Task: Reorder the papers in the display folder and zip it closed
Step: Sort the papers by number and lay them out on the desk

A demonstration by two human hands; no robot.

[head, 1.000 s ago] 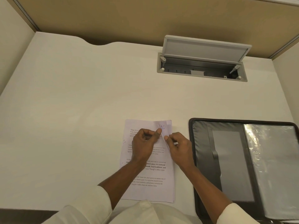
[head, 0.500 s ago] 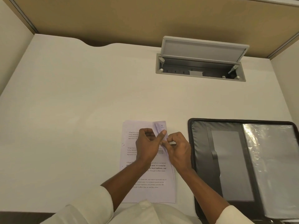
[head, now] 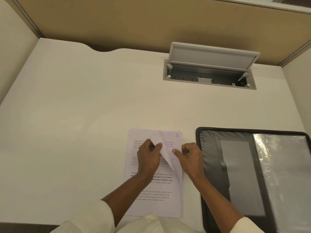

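Now, papers (head: pixel 154 185) beside open display folder (head: pixel 209 158).

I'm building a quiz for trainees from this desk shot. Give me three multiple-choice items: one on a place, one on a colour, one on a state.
1. Where does the paper stack lie relative to the display folder? A. on it B. to its left C. behind it
2. What colour is the folder's rim? A. near black B. red C. yellow
3. How is the top sheet's corner? A. flat B. torn off C. peeled back
Answers: 1 B, the stack lies on the desk beside the folder's left edge; 2 A, the rim is dark; 3 C, the left hand pinches the lifted corner.
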